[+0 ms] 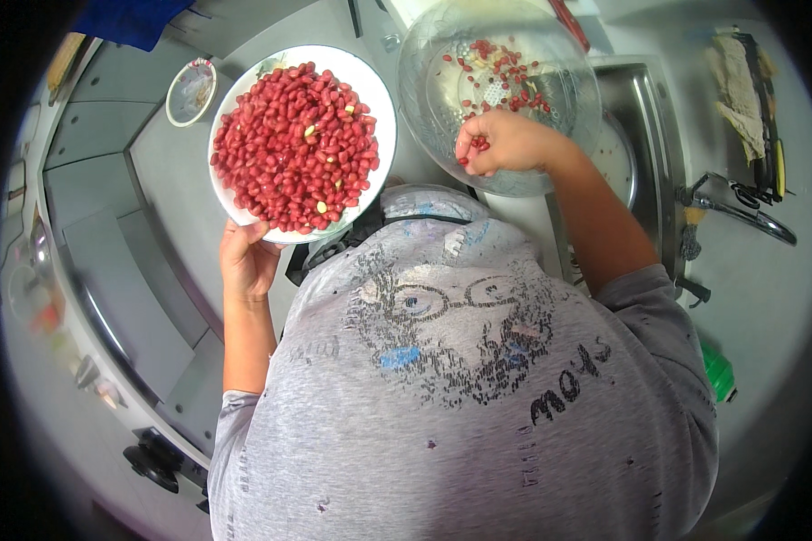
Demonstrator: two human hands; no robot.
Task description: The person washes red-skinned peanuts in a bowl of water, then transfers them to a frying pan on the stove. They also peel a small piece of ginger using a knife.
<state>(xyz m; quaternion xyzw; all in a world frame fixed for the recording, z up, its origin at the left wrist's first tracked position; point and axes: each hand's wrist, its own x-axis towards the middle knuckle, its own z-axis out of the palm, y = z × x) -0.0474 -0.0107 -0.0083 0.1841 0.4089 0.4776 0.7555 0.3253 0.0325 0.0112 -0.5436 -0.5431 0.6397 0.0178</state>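
Observation:
My left hand grips the near rim of a white plate piled with red-skinned peanuts, a few of them pale and skinless. Over the near side of a clear bowl my right hand is curled around several red peanuts. More red peanuts and pale bits lie scattered in the bowl. The plate and the bowl are side by side, the plate on the left.
At the right are a steel sink, its faucet and knives on the wall. A small white bin stands at the upper left, near grey cabinets. A red-handled tool lies behind the bowl. A green bottle is at the lower right.

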